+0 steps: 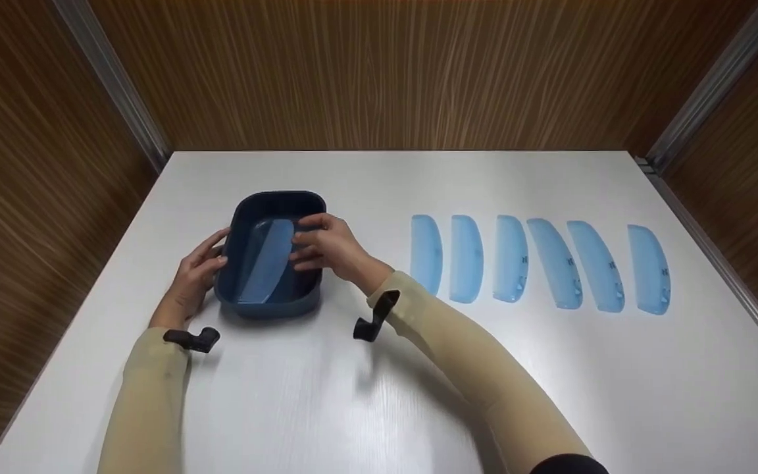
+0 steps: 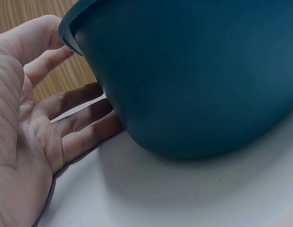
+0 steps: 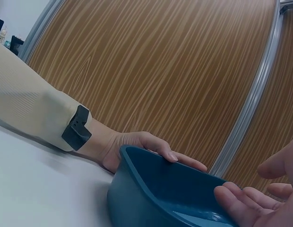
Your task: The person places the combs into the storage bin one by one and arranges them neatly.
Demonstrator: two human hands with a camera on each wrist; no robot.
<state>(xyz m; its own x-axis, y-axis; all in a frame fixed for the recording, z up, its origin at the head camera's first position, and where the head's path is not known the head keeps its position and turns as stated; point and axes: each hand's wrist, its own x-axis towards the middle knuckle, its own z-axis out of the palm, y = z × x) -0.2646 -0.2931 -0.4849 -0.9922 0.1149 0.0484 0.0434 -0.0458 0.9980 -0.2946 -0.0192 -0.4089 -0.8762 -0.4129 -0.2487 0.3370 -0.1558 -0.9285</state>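
Currently listed: one deep, dark-blue plastic tub (image 1: 283, 310) with rounded corners, which stands on the left part of the white desk (image 1: 366, 178). Contents: one translucent light-blue plastic half-moon piece (image 1: 268, 263), lying aslant. Outside: six matching half-moon pieces (image 1: 510, 260), in a row to the right, the fourth and fifth more tilted, the last set a little apart.

Left hand (image 1: 196, 271): holds the tub, thumb at the rim, fingertips against the outer wall. Right hand (image 1: 329, 243): fingers loosely spread over the tub's right side, seemingly gripping nothing; contact with the inner piece is hard to make out.

Progress, by judgement: one of seven is inside; read as loading, this is an early stage, with the whole row left.

Edges and room: the tub's rim stands raised all round. Open desk lies between tub and row, crossed by the beige right sleeve (image 1: 484, 355), which hides the near end of the closest piece. Behind runs a bare strip, up to the brown wood-grain panel (image 1: 379, 79).
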